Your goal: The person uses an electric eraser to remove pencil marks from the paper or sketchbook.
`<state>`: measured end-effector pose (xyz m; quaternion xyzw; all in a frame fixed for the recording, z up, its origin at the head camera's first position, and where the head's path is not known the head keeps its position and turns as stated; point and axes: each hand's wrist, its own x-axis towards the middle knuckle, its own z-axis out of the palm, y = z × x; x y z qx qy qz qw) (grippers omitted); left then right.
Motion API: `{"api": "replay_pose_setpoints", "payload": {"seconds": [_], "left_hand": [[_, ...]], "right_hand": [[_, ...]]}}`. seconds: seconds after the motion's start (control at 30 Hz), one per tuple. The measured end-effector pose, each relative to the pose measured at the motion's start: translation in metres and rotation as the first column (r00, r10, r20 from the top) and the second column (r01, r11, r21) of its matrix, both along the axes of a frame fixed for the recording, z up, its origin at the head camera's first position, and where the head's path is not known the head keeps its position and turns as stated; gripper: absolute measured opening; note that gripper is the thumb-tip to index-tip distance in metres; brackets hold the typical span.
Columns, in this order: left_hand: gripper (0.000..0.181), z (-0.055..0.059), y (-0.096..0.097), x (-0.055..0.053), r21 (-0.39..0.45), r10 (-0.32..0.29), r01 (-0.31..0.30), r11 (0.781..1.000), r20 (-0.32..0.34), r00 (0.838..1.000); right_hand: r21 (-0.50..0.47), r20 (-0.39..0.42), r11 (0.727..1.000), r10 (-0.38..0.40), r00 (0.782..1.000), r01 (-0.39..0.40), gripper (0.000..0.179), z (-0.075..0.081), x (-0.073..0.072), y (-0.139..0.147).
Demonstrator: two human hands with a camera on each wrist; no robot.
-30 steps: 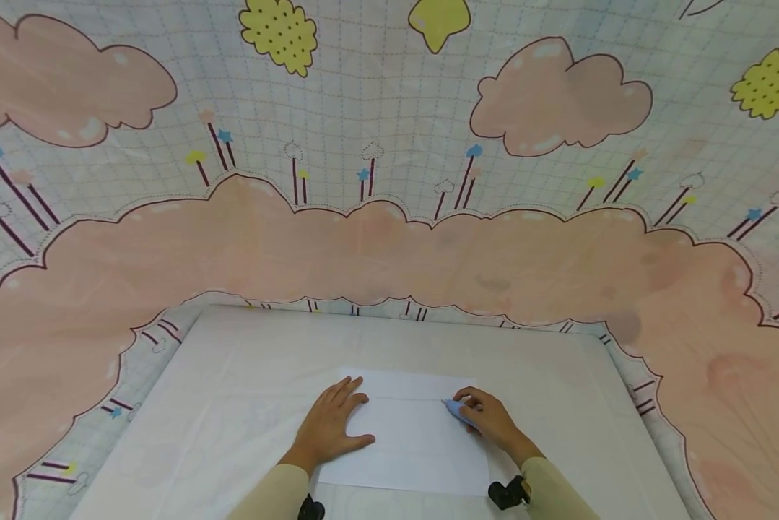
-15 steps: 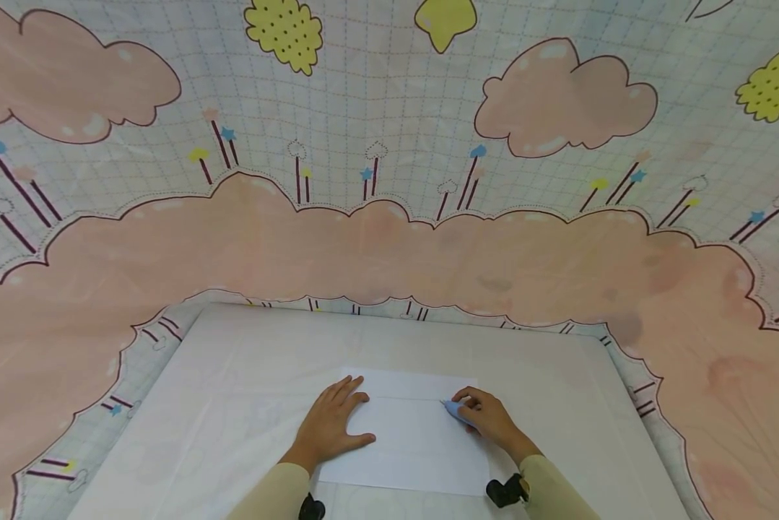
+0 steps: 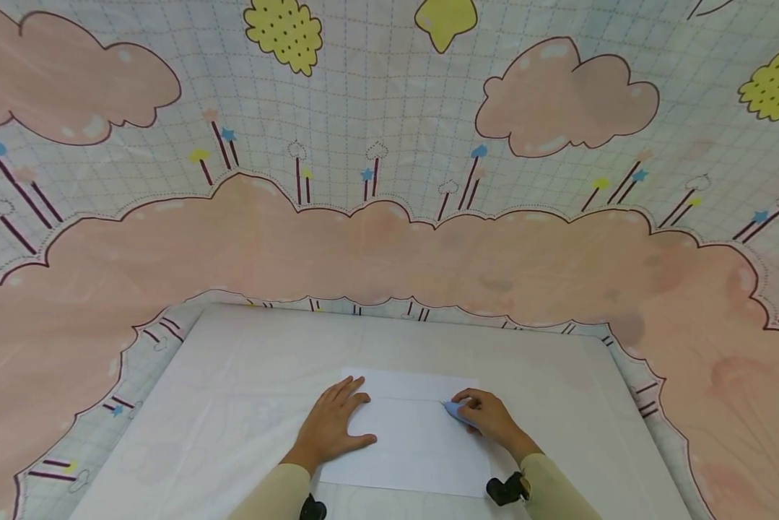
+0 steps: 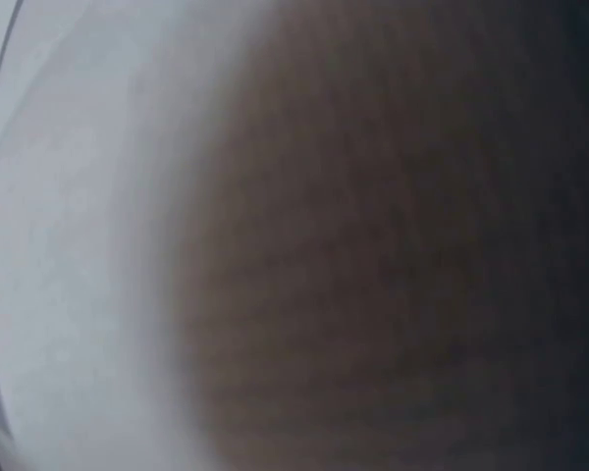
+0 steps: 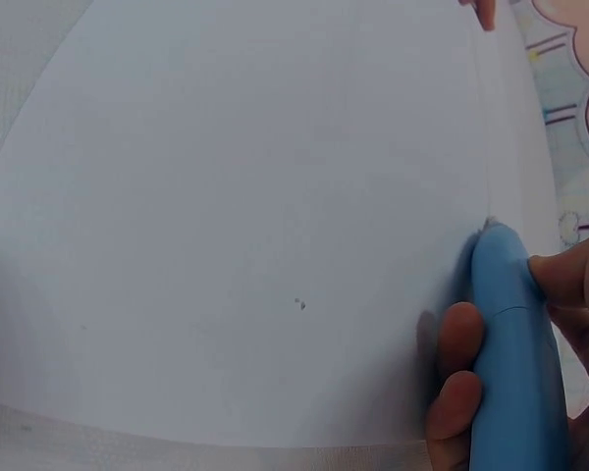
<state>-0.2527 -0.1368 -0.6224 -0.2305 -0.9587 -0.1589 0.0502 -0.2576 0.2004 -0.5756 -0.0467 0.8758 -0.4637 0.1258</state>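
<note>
Head view shows white table point(image 3: 259, 350), cloud-printed backdrop point(image 3: 389, 249), left hand point(image 3: 329, 425) spread on paper point(image 3: 415, 451), right grip point(image 3: 491, 419) holding blue tool point(image 3: 455, 411).

Your sheet point(image 3: 415, 455) lies on the worktop point(image 3: 253, 361), which reaches past its far, left, right and near edges. Your left hand point(image 3: 329, 425) rests across the sheet's left edge, fingers toward the far side and thumb pointing in over the sheet. Your right hand point(image 3: 491, 419) holds the pen-like tool point(image 5: 515, 343) at the sheet's right edge, the tip lying further left and away from you than the hand. That tip sits by a line point(image 3: 405, 399) crossing the sheet, closer to its far edge than its near one. The backdrop point(image 3: 337, 253) lies behind the worktop and beyond both its sides.
</note>
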Motion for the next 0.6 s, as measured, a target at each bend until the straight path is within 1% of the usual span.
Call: {"api": "replay_pose_setpoints", "payload": {"seconds": [0.13,0.27,0.4,0.6], "left_hand": [[0.071,-0.0009,-0.0001,0.0001,0.023,-0.013,0.014,1.000,-0.031,0.999],[0.071,-0.0029,-0.0001,-0.0005,0.014,-0.013,0.013,1.000,-0.056,0.998],[0.072,-0.0036,0.0001,-0.0012,-0.002,-0.001,0.001,1.000,-0.033,0.999],[0.072,-0.0018,0.0002,-0.0008,0.004,-0.001,0.001,1.000,-0.002,1.000]], "right_hand": [[0.002,-0.001,1.000,-0.001,1.000,0.001,0.021,0.0007,0.0001,0.0001],[-0.005,0.002,1.000,-0.007,1.000,0.007,0.021,-0.0002,-0.0007,-0.0004],[-0.008,0.008,1.000,-0.011,1.000,0.011,0.022,-0.0014,-0.0018,-0.0007],[-0.002,0.015,1.000,-0.008,1.000,0.008,0.022,-0.0030,-0.0031,0.0004]]}}
